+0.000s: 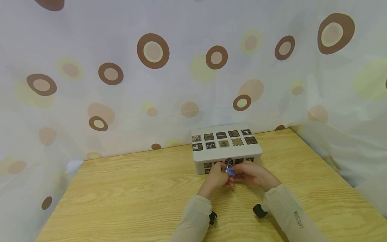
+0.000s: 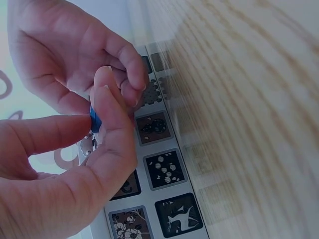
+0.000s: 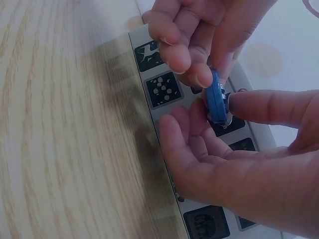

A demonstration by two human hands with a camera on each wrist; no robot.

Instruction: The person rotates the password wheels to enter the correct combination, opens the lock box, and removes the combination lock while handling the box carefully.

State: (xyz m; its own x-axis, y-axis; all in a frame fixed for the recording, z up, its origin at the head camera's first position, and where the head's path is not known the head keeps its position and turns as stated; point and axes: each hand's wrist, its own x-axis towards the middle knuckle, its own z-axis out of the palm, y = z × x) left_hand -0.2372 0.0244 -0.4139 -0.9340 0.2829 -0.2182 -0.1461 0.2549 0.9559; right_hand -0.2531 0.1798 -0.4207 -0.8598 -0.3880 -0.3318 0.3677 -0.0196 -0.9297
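A small blue padlock [image 1: 230,172] with a row of dials is held up against the front of a white box [image 1: 226,153]. My left hand [image 1: 215,177] pinches it between thumb and fingers from the left. From the other side, my right hand [image 1: 252,173] has its thumb on the dial face and its fingers curled behind the padlock [image 3: 216,102]. The shackle points up toward a metal latch [image 2: 86,146] on the box; whether it passes through the latch I cannot tell. The lid of the box is down.
The box stands at the back of a wooden table [image 1: 136,195], near a curtain [image 1: 127,37] with brown and yellow circles. More of the same curtain hangs along the left and right sides. Black wrist cameras [image 1: 259,211] sit below both sleeves.
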